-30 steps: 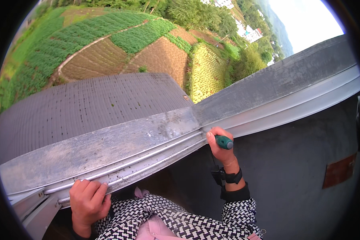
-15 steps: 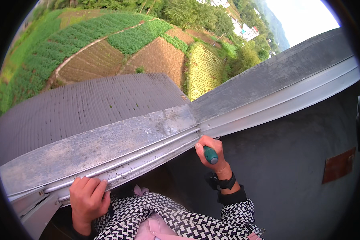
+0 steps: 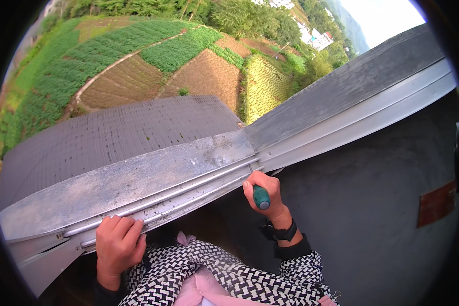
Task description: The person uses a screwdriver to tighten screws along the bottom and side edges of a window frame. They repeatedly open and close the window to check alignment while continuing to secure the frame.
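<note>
A silver-white window track (image 3: pixel 181 196) with raised rails runs from lower left up to the corner, with dark grit along its grooves. My left hand (image 3: pixel 118 247) grips the track's near side at the left, fingers curled over the rail. In my right hand (image 3: pixel 268 191) is a screwdriver (image 3: pixel 261 197), its green handle's butt end pointing up toward me. The fist hides its shaft and tip. That hand is beside the track's near edge, just left of the corner.
Beyond the track lies a grey sill (image 3: pixel 137 171), then a dark ribbed roof (image 3: pixel 122 135) lower down, with fields past it. A second frame section (image 3: pixel 362 120) angles off right above a dark grey wall (image 3: pixel 352 214). A reddish-brown patch (image 3: pixel 436 204) is on the wall.
My right hand with the screwdriver has moved a little left along the track, away from the corner. My left hand keeps nearly the same place on the rail. The view has shifted slightly.
</note>
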Tool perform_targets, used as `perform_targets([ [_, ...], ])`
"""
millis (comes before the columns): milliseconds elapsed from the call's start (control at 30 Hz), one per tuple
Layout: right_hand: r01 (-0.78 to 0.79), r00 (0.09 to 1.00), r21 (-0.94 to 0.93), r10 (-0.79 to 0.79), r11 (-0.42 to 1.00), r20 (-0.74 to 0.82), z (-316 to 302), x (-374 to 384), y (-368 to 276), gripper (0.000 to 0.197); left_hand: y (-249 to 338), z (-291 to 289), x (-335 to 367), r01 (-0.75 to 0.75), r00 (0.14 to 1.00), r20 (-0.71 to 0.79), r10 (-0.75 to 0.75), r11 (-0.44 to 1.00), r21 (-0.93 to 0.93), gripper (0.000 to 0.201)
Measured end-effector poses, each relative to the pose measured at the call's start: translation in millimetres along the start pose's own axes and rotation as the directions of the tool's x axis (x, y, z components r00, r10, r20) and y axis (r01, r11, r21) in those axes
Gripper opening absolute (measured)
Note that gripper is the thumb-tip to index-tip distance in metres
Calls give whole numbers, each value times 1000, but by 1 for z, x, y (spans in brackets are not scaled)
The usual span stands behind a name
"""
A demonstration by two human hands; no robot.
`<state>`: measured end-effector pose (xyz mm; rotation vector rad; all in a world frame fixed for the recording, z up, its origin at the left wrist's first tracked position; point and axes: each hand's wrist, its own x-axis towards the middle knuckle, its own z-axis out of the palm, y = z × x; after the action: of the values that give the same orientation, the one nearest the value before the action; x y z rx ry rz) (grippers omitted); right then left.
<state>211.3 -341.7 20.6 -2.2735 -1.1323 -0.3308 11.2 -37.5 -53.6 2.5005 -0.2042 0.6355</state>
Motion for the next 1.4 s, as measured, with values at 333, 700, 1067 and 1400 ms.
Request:
perform_targets([
  [333, -32, 993, 606, -43, 795, 108, -7, 7, -55, 17, -1, -1, -5, -14, 1000, -18, 14, 1000, -8, 30],
  [700, 7, 925, 866, -332, 500, 184, 67, 32, -113, 12, 8, -1, -16, 87, 935, -340, -96, 995, -44, 37],
  [1067, 19, 987, 716, -127, 698, 97, 48, 3, -89, 16, 17, -2, -38, 218, 900, -408, -155, 970, 112, 32],
  [1400, -70, 990, 784, -56, 617, 133, 17, 4, -74, 25, 24, -12, -58, 304, 889, -403, -219, 939, 160, 31],
])
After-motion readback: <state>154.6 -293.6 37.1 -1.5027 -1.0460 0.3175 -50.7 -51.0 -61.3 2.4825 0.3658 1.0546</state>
